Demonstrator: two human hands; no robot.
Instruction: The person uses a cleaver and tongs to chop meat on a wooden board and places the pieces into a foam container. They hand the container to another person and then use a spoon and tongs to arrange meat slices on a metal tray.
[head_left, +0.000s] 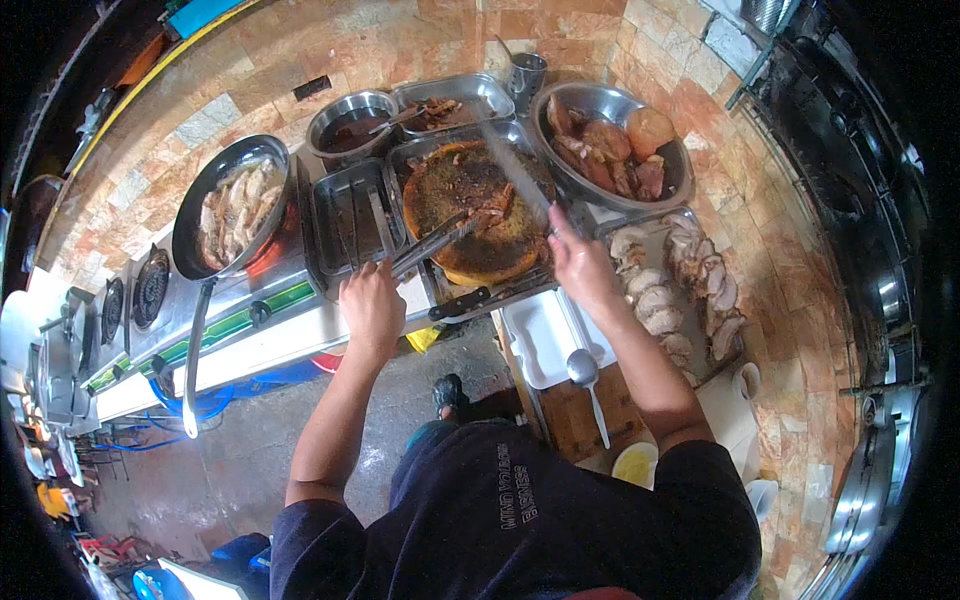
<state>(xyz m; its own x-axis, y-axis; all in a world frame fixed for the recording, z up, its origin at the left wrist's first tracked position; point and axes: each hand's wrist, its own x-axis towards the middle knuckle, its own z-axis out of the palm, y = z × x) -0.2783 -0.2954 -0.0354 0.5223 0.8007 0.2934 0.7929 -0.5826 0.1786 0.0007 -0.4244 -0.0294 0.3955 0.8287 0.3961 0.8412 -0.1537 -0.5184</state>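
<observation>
My left hand (373, 304) grips metal tongs (439, 241), whose tips rest on a small heap of browned meat (495, 206). That meat lies on a thick round chopping board (450, 180), darkened on top and set in a metal tray (514, 135). My right hand (581, 262) is closed around the handle of a long-bladed knife (517, 169). Its blade is motion-blurred and slants over the board's right side; whether it touches the board I cannot tell. Along the tray's front edge lies another knife with a black riveted handle (459, 304).
Left, a frying pan (184, 214) of meat sits over a glowing burner, handle jutting frontward. Behind the board stand a sauce bowl (319, 124) and a meat tray (480, 88). To the right are a meat basin (679, 176), sliced meat (660, 307), a foam container (536, 337) and a spoon (583, 367).
</observation>
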